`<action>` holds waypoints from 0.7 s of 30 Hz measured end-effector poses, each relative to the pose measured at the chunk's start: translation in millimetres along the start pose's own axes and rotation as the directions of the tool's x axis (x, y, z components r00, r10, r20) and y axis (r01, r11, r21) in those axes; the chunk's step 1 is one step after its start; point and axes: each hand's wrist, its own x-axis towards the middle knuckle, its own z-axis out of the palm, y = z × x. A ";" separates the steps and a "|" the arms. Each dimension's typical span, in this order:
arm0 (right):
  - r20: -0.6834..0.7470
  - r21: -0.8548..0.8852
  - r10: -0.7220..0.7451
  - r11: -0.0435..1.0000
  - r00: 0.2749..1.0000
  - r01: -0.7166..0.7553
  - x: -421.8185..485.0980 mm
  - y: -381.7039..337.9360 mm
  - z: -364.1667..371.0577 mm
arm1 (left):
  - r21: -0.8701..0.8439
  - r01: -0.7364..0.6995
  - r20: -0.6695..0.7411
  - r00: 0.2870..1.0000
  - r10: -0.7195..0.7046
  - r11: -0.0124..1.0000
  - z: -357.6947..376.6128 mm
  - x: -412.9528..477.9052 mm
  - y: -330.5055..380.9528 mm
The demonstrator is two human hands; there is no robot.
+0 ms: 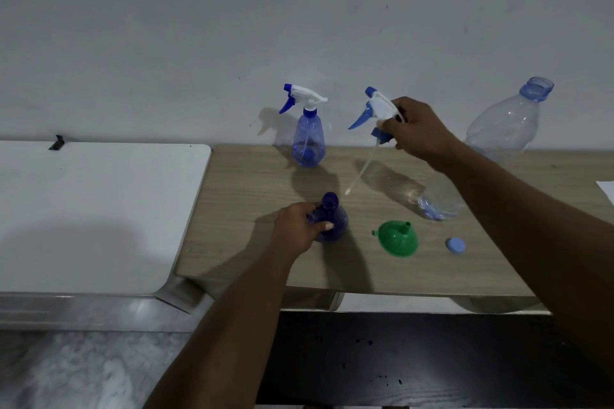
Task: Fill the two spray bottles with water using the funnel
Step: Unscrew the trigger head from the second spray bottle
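left hand (297, 227) grips the open spray bottle (330, 219) while right hand (417, 129) holds its trigger head (377, 109) aloft, funnel (398, 238) beside.

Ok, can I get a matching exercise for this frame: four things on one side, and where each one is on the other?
Things:
1. funnel
2. spray head
3. open spray bottle
4. cap

Places:
A. held up in the right hand
B. standing on the table, gripped by the left hand
C. lying loose on the table, right of the funnel
D. wide end down on the table, spout up

Pairs: 1-D, 2-A, 3-B, 4-C
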 end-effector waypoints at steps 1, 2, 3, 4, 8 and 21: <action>-0.003 0.002 0.037 0.999 0.999 -0.037 2.9 4.6 -1.8 | 0.003 0.000 -0.002 1.000 0.000 1.000 -0.9 0.8 -2.0; -0.001 -0.014 0.077 0.997 0.997 -0.077 5.3 12.1 -0.7 | -0.002 -0.008 -0.003 1.000 0.008 1.000 -0.9 1.8 -4.6; 0.007 -0.056 0.123 0.991 0.992 -0.122 6.8 22.4 3.7 | -0.014 -0.015 -0.003 1.000 0.015 1.000 -1.0 1.9 -5.8; 0.022 -0.111 0.165 0.981 0.986 -0.162 5.9 32.0 10.5 | -0.027 -0.023 -0.004 1.000 0.023 0.999 -1.0 1.8 -6.4; 0.099 -0.265 0.307 0.925 0.946 -0.273 -8.3 72.0 50.3 | -0.057 -0.023 0.003 1.000 0.024 0.998 -0.2 1.9 -6.3; 0.168 -0.572 0.389 0.787 0.906 -0.232 -18.1 120.2 83.5 | -0.091 0.029 0.016 0.999 -0.028 0.995 0.6 3.9 -8.5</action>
